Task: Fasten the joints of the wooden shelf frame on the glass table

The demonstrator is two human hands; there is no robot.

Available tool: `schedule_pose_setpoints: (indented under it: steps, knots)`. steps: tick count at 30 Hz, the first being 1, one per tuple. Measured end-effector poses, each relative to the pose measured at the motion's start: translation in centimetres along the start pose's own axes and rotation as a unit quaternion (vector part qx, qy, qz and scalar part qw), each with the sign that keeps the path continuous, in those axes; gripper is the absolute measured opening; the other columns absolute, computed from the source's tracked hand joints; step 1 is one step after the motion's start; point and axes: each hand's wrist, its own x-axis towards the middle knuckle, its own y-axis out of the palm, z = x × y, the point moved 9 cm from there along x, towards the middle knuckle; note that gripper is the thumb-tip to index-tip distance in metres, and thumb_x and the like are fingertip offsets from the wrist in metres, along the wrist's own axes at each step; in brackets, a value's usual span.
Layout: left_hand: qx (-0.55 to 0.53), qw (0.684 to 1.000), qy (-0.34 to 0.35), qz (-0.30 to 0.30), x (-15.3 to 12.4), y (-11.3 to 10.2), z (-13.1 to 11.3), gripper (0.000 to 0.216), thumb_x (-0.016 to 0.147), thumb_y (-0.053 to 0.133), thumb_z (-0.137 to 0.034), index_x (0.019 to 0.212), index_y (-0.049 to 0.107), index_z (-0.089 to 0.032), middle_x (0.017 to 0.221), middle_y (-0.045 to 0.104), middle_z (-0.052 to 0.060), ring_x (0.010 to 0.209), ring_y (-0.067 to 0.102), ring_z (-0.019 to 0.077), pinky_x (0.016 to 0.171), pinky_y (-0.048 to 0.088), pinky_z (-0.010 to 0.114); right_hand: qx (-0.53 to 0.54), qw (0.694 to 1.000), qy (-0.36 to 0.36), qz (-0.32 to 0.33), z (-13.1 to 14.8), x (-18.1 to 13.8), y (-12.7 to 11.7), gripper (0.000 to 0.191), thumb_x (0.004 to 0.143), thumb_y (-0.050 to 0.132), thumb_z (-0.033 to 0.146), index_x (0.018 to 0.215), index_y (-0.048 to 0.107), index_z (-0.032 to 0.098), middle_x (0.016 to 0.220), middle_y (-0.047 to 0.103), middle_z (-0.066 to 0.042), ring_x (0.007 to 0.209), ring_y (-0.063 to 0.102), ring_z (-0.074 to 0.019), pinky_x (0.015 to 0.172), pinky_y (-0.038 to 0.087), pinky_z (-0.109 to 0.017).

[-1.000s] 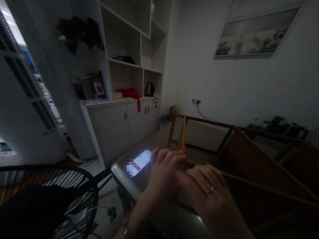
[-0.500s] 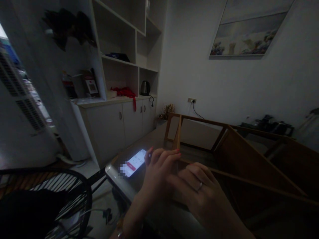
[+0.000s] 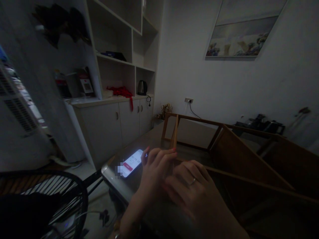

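My left hand is over the near edge of the table, its fingers bent together and pointing to the right. Close by on its right, my right hand wears a ring and has its fingers curled inward. Anything pinched between the two is dark and hidden by the fingers. Just left of my left hand lies a phone with a lit screen, flat on the table. Behind both hands a wooden frame with partitions rests on the tabletop.
A black wire chair stands at the lower left. White cabinets line the wall, with an electric kettle and red cloth on them. A plugged-in cord hangs behind the frame.
The whole view has shifted slightly, so the room appears further left. My right fingers have curled in closer beside my left hand. The phone lies in the same place.
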Motion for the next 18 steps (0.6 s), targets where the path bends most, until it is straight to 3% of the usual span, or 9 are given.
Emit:
schedule_pose_setpoints:
  steps: [12,18]
  knots:
    - [-0.009,1.000,0.004,-0.005,-0.1,-0.1,0.3,0.031,0.089,0.052,-0.019,0.117,0.059,-0.028,0.119,0.069,0.000,0.106,0.050,0.0213,0.110,0.017,0.041,0.032,0.999,-0.002,0.007,0.1,-0.2,-0.3,0.024,0.093,0.042,0.010,0.102,0.063,0.017,0.089,0.065,-0.004,0.089,0.058,-0.0180,0.088,0.049,-0.032]
    - [-0.008,1.000,-0.007,-0.011,-0.1,-0.1,0.3,0.032,0.086,0.053,-0.015,0.114,0.059,-0.029,0.118,0.070,-0.001,0.105,0.051,0.0211,0.109,0.017,0.041,0.072,0.996,-0.002,0.052,-0.8,-0.7,-0.4,0.034,0.096,0.042,0.012,0.123,0.061,0.021,0.107,0.066,-0.002,0.108,0.056,-0.0178,0.098,0.048,-0.032]
